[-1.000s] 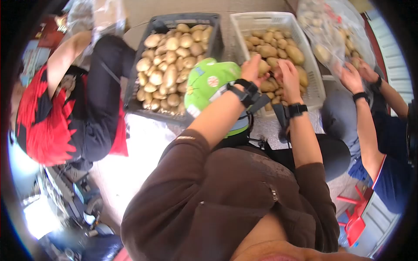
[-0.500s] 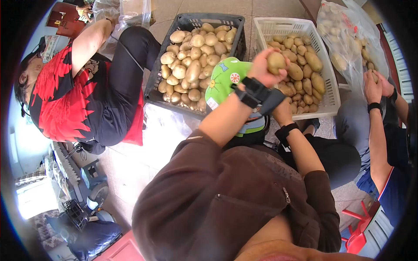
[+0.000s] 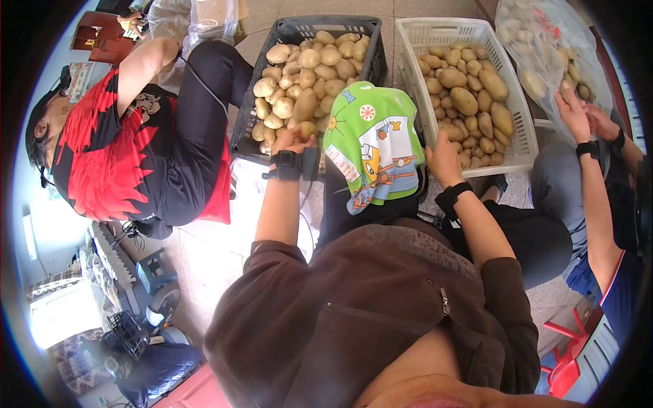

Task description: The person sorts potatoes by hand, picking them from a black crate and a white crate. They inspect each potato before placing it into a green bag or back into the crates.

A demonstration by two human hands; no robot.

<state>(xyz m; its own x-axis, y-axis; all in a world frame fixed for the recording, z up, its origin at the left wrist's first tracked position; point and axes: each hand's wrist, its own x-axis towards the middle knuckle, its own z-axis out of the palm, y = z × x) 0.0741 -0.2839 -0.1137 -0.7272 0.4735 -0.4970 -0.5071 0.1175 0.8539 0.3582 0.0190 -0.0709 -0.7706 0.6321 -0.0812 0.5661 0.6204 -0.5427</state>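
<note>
My left hand (image 3: pixel 291 141) is at the near edge of the black crate (image 3: pixel 239 139), its fingers closed around a potato (image 3: pixel 307 129) beside the heap. Part of the grip is hidden by the hand itself. At the near left corner of the white crate (image 3: pixel 527 136), my right hand (image 3: pixel 445 162) has its fingers curled over the rim. Potatoes (image 3: pixel 464 100) fill much of this crate, and paler ones (image 3: pixel 286 107) are heaped in the black one. Between the crates, a green printed cloth (image 3: pixel 374 139) lies draped over something.
A person in a red and black shirt (image 3: pixel 136 156) sits at the left. On the right, another person's hands (image 3: pixel 581 119) are at a clear plastic bag (image 3: pixel 534 51) of potatoes. A red stool (image 3: pixel 568 364) stands at the lower right, a blue stool (image 3: pixel 155 272) at the lower left.
My left hand has swung left from above the white crate, where it held a potato, to the black crate's near edge. My right hand has risen slightly at the white crate's rim.
</note>
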